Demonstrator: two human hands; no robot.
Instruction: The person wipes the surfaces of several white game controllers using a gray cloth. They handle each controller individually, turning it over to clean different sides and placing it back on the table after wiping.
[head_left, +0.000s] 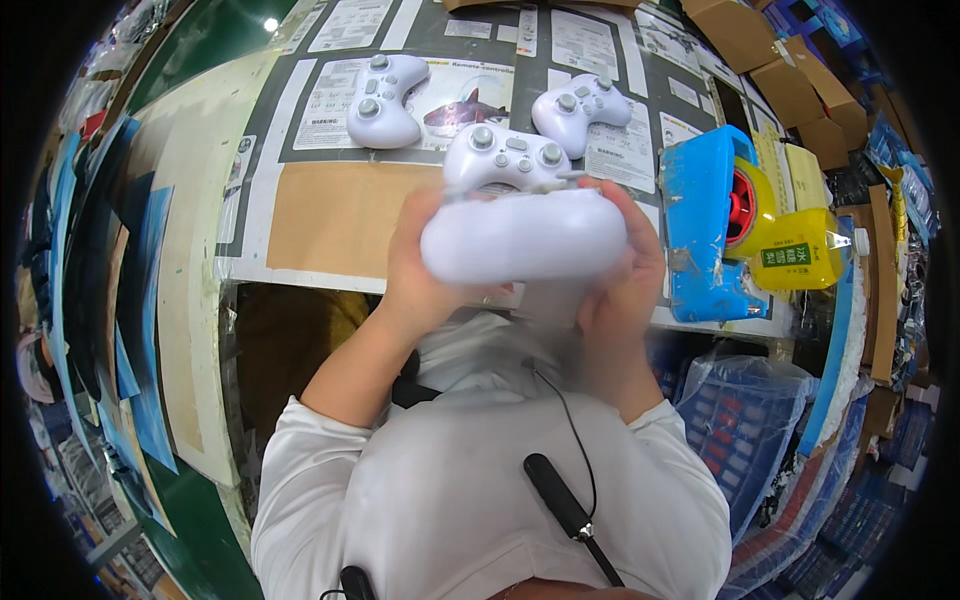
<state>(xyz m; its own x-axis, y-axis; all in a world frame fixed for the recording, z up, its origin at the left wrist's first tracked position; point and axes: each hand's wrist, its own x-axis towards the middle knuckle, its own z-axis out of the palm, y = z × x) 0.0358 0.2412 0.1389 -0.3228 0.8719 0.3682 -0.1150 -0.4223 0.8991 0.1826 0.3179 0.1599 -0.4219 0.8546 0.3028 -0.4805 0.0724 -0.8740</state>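
Note:
Between my left hand and my right hand a white plastic game controller is held up near the front edge of the table. Its smooth rounded side shows, and motion blurs it. Both hands grip its ends. Just behind it a second white controller lies with its grey sticks and buttons up, partly hidden by the held one. Another white controller rests at the back left, and one more at the back right, both with sticks up.
Printed cardboard sheets cover the table, with a plain brown piece at left. To the right stand a blue tape dispenser and a bottle of yellow liquid. Open cartons are at the far right, cardboard panels at left.

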